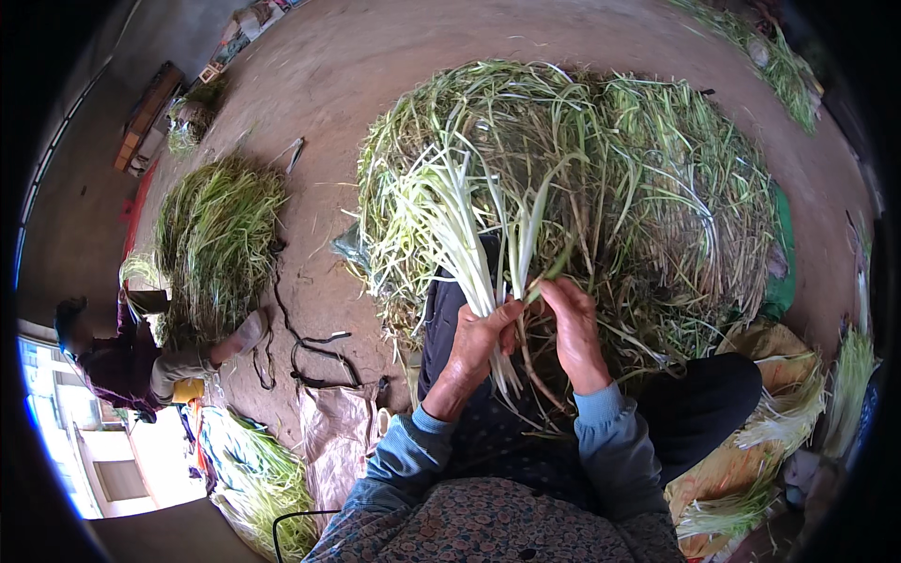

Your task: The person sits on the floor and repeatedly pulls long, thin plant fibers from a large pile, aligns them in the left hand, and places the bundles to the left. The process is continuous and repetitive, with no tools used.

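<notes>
My left hand (473,346) grips a bundle of pale green-white leafy stalks (468,246) near their lower ends, fanned up and leftward. A smaller pale stalk (522,246) stands beside the bundle, its base at my left thumb. My right hand (574,331), just to the right, pinches a short green leaf piece (556,269) between thumb and fingers. Below, a brownish strand (531,362) hangs between my hands over my dark trousers. Beyond my hands lies a large heap of green leafy stalks (676,183), some of them brownish. My right fingertips are partly hidden.
Another person (116,362) sits at the left beside a second heap (218,239). A black strap (285,310) and a pale woven sack (334,429) lie on the floor. Pale stalks rest on yellowish sacking (757,457) at my right; another green pile (260,471) lies lower left.
</notes>
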The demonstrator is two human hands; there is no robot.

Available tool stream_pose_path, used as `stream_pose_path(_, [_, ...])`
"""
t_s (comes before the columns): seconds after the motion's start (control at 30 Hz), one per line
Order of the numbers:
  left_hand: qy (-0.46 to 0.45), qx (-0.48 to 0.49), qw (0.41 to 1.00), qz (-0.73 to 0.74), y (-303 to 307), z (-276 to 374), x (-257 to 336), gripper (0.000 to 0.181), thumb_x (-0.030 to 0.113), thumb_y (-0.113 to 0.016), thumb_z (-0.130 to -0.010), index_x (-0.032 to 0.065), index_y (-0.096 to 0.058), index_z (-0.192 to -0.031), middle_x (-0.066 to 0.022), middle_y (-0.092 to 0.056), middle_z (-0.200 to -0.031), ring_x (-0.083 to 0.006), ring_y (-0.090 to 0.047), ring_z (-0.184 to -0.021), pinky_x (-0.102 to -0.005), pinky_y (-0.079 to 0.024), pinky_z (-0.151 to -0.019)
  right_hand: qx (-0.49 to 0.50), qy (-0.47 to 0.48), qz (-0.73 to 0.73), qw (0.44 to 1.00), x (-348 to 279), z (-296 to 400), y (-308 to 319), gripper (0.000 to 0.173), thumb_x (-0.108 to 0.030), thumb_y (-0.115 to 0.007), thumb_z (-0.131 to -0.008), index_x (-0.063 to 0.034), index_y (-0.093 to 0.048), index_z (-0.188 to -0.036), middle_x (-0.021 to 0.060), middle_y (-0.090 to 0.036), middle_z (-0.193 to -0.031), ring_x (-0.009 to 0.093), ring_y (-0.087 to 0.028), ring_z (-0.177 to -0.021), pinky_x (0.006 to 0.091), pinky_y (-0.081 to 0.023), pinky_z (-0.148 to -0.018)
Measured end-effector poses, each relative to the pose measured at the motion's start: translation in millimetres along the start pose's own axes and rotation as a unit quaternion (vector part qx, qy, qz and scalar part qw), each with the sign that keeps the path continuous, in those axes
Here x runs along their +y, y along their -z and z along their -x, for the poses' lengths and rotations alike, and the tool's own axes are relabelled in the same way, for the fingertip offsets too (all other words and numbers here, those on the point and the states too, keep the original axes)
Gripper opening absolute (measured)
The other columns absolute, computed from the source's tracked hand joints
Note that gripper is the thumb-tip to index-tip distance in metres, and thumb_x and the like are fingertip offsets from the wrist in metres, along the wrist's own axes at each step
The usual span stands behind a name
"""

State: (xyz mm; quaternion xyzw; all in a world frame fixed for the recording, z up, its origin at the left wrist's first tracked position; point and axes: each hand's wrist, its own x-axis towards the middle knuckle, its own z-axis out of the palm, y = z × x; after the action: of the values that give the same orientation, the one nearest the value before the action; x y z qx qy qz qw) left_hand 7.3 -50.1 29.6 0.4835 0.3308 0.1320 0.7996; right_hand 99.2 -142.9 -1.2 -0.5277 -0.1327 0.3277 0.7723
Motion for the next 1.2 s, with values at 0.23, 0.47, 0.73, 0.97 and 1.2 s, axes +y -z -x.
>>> stream_pose_path(0.23, [-0.017,0.038,0.985,0.165,26.4,-16.5,3.9,0.014,0.012,-0.056,-0.081,-0.0024,-0.054,-0.082,0.0001,-0.040,-0.047,-0.0098,-0.037,-0.038,-0.0235,-0.032,-0.039,0.043,-0.014,0.296,0.954,-30.8,113.2,86.7,0.020,-0.017,-0.052,-0.082,0.0009,-0.059,-0.085,0.0068,-0.062,-0.077,0.012,-0.058,-0.067,0.0243,-0.045,-0.062])
stream_pose_path(0.47, [-0.023,0.018,0.994,0.109,14.6,-9.7,10.7,0.025,0.022,-0.056,-0.081,-0.0018,-0.052,-0.088,0.0001,-0.035,-0.044,-0.0106,-0.035,-0.036,-0.0243,-0.031,-0.039,0.040,0.068,0.634,0.769,-71.7,80.1,62.7,0.024,-0.021,-0.060,-0.078,-0.0020,-0.055,-0.091,0.0167,-0.058,-0.081,0.034,-0.055,-0.069,0.0379,-0.042,-0.057])
stream_pose_path(0.73, [-0.025,-0.023,0.996,0.077,19.6,-3.7,10.4,0.025,0.020,-0.057,-0.079,-0.0027,-0.052,-0.087,-0.0018,-0.039,-0.044,-0.0120,-0.038,-0.035,-0.0240,-0.034,-0.038,-0.088,0.207,0.427,0.875,-65.5,-15.1,-17.5,0.026,-0.023,-0.060,-0.079,-0.0037,-0.055,-0.096,0.0095,-0.059,-0.087,0.022,-0.056,-0.072,0.0327,-0.043,-0.063])
stream_pose_path(0.97, [-0.010,0.051,0.995,0.085,27.6,-9.5,6.2,0.014,0.010,-0.051,-0.078,-0.0035,-0.054,-0.081,-0.0026,-0.043,-0.046,-0.0117,-0.040,-0.035,-0.0241,-0.035,-0.036,-0.179,0.133,0.398,0.890,-28.5,0.0,-0.4,0.010,-0.009,-0.056,-0.081,-0.0002,-0.052,-0.078,0.0091,-0.051,-0.068,0.020,-0.052,-0.060,0.0320,-0.039,-0.054])
stream_pose_path(1.2, [0.006,0.002,0.995,0.096,17.1,-6.9,6.6,0.010,0.008,-0.050,-0.078,-0.0020,-0.053,-0.079,-0.0037,-0.043,-0.045,-0.0127,-0.041,-0.035,-0.0246,-0.035,-0.036,-0.058,0.147,0.488,0.858,-55.8,32.8,23.8,0.014,-0.009,-0.062,-0.075,-0.0020,-0.053,-0.083,0.0081,-0.057,-0.089,0.020,-0.058,-0.061,0.0316,-0.046,-0.053])
